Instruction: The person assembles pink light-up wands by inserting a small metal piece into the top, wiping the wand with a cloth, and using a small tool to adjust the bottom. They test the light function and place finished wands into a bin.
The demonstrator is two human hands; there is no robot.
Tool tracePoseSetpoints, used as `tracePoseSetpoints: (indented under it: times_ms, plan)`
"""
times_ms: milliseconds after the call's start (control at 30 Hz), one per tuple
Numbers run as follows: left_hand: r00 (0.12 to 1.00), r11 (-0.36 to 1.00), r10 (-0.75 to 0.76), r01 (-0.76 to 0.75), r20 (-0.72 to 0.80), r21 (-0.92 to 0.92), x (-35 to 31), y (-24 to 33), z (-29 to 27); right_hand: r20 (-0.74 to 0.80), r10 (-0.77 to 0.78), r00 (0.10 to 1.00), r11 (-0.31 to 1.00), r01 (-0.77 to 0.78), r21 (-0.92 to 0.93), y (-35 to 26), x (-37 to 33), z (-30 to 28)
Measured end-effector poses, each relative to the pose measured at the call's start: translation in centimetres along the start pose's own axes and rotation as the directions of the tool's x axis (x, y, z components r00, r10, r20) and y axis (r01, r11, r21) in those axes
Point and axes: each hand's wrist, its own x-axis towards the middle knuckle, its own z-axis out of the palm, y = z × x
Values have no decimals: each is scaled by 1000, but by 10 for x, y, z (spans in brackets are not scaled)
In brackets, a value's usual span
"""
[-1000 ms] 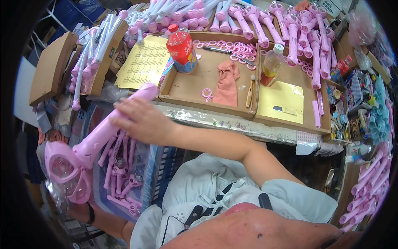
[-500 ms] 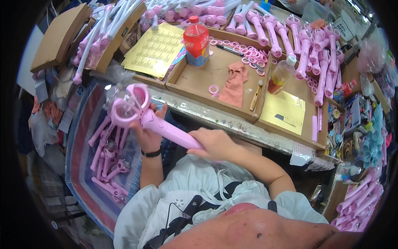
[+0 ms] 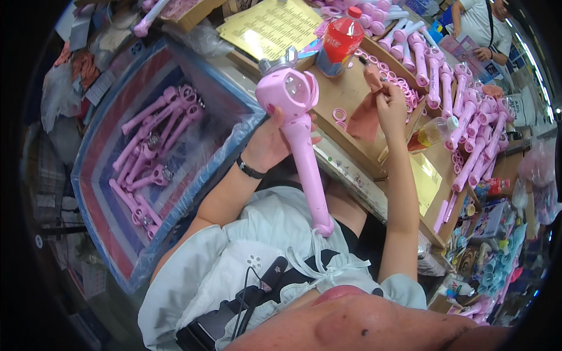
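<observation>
My left hand [image 3: 266, 143] is closed around the neck of a pink light stick [image 3: 303, 164], just below its round head with a clear dome inside. The stick's handle points down toward my lap, and a clear, crown-like piece tops the head. At the cardboard tray, my right hand [image 3: 391, 105] pinches the upper end of a salmon-coloured cloth [image 3: 364, 119]. The cloth's lower part hangs down onto the tray. Several similar pink light sticks [image 3: 143, 146] lie in a striped blue and red bin [image 3: 88, 169] at my left.
Beside the cloth stands a red-capped drink bottle [image 3: 339, 44]; a second bottle [image 3: 430, 133] leans at the right. Pink rings [image 3: 404, 88] and a yellow sheet [image 3: 424, 181] lie in the tray [image 3: 345, 90]. More pink sticks [image 3: 477, 126] are heaped behind. Another person [image 3: 483, 26] stands far right.
My right hand has left the stick's handle and taken hold of the cloth, lifting its upper end. My left hand has swung the stick rightward and more upright. The view has turned.
</observation>
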Motion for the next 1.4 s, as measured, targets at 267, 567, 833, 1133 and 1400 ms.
tracePoseSetpoints:
  times_ms: [267, 567, 833, 1133, 1400]
  plan:
    - [999, 993, -50, 50, -3, -106, 1, -5, 7, 92, -432, 897, 862, 381, 333, -121, -92, 5]
    - [984, 952, -103, 140, -146, 274, -12, -7, 25, 504, 101, 858, 433, -494, 754, -134, -101, 24]
    - [968, 913, 217, -155, -126, 376, -7, -8, 29, 679, 119, 724, 495, -636, 592, -131, -116, 6]
    - [896, 884, 408, -339, -177, 322, 23, 27, 12, 777, -413, 475, 79, -831, 550, -62, -194, -11]
    - [969, 969, 240, -235, -63, 77, 39, 10, 10, 651, -77, 755, 541, -516, 664, -81, -189, -24]
